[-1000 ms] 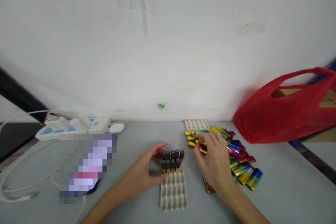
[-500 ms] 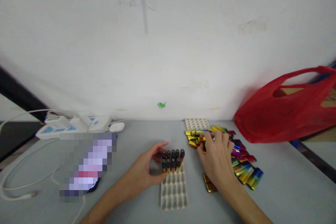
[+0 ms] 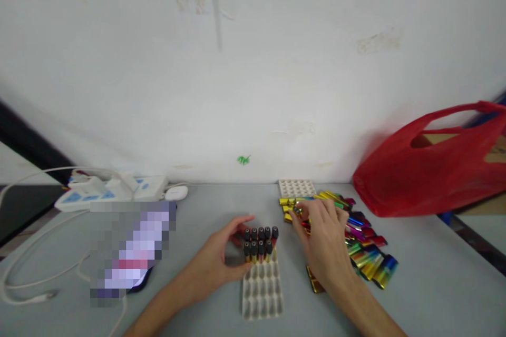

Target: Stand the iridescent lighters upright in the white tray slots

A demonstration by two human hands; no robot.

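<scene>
A pale tray with rows of slots stands in the middle of the table. Several black-topped pieces are upright in its two far rows. My left hand curves around the tray's far left side, thumb and fingers apart, with nothing between them that I can make out. My right hand is over a pile of shiny coloured pieces; its thumb and fingers bend toward each other at the gold ones, and whether they grip one is unclear.
A second pale tray lies against the wall. The red bag is at the right. At the left are a power strip, a white case, a phone and white cables.
My right hand has shifted slightly left over the pile, its thumb and fingers now near the gold pieces at the left edge. My left hand has stayed in place.
</scene>
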